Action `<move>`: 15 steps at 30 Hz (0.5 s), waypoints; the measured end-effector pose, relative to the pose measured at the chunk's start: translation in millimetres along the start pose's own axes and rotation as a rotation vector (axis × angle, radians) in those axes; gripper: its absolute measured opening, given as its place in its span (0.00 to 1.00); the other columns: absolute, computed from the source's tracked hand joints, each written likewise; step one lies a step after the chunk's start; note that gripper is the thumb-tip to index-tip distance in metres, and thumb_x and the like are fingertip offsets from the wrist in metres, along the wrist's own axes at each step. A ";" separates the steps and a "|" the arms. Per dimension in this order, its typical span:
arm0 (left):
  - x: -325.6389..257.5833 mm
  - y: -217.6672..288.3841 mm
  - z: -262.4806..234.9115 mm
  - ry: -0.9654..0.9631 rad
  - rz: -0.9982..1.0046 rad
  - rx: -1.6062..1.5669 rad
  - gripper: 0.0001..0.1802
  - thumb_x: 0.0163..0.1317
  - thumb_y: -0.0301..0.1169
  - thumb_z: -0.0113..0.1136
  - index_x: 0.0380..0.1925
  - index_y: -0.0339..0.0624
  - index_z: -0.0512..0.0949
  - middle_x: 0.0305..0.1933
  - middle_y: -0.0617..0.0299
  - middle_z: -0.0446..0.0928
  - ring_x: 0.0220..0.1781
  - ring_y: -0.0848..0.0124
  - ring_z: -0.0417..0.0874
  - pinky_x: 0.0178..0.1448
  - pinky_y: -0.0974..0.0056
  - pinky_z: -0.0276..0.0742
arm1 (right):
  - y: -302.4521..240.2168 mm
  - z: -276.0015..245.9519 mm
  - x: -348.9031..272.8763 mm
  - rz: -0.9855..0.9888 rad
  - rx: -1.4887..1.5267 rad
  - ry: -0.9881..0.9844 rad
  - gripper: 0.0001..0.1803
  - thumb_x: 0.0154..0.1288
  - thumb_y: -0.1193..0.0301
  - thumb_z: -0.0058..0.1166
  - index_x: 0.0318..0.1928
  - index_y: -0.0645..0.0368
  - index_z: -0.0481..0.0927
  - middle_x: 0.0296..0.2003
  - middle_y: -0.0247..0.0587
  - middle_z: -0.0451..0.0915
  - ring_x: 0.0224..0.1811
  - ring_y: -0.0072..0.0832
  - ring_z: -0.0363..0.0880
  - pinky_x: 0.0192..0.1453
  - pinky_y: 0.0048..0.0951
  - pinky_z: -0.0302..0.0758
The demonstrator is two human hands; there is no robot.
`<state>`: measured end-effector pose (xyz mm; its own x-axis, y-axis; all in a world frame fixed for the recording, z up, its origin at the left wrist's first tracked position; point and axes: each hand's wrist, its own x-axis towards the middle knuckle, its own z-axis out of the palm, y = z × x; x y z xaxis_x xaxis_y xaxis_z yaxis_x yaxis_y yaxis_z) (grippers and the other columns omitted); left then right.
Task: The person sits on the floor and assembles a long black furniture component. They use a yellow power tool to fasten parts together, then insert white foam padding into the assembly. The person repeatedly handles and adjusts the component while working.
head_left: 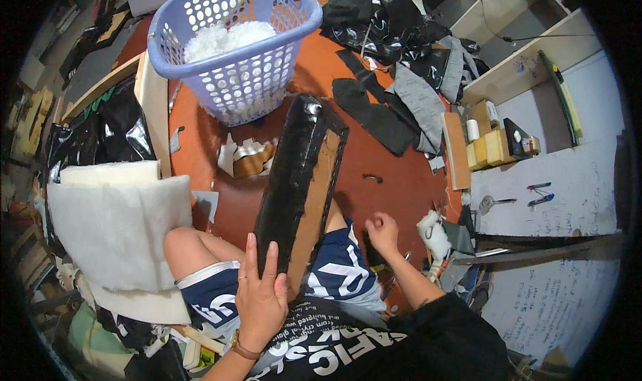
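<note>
Black-covered panel (286, 187) slants over the shorts (338, 274); left hand (263, 301) spread on its near end, right hand (381, 234) curled, contents unclear. White lettering (361, 347) on shirt (435, 331) and shorts; handwriting (545, 307) across white surface (511, 307).

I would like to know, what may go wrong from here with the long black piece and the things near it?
1. The black-covered panel might slip or tilt: only the left hand appears to touch it, near its lower end, while the right hand is apart from it.
2. The panel's far end points toward the basket; a bump could perhaps spill its loose white filling.
</note>
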<state>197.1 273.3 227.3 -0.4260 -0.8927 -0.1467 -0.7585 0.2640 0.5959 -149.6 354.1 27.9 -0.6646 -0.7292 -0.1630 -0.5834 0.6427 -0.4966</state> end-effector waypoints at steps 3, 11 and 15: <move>0.7 -6.3 4.8 0.061 0.031 -0.014 0.42 0.72 0.31 0.61 0.83 0.35 0.57 0.87 0.39 0.54 0.83 0.39 0.65 0.81 0.47 0.69 | 66.4 29.4 -27.6 0.254 -0.331 -0.302 0.54 0.64 0.63 0.72 0.82 0.65 0.53 0.63 0.71 0.77 0.67 0.61 0.78 0.70 0.54 0.77; -3.8 -5.2 3.3 0.058 0.046 -0.016 0.46 0.70 0.31 0.64 0.82 0.28 0.54 0.87 0.37 0.54 0.80 0.39 0.67 0.79 0.48 0.71 | 102.8 43.4 -47.3 0.398 -0.187 -0.254 0.51 0.64 0.69 0.71 0.81 0.63 0.54 0.54 0.60 0.84 0.55 0.51 0.87 0.60 0.48 0.83; -4.6 -4.5 3.8 0.071 0.026 -0.007 0.46 0.69 0.32 0.65 0.82 0.28 0.54 0.87 0.39 0.54 0.76 0.37 0.70 0.76 0.47 0.75 | 24.1 -60.1 -25.6 0.420 0.365 -0.480 0.19 0.67 0.70 0.69 0.56 0.61 0.84 0.42 0.36 0.88 0.44 0.30 0.87 0.49 0.39 0.84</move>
<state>200.6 277.6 222.4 -0.4097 -0.9091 -0.0748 -0.7436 0.2854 0.6046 -174.7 402.4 71.3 -0.4713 -0.5151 -0.7159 -0.0765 0.8325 -0.5487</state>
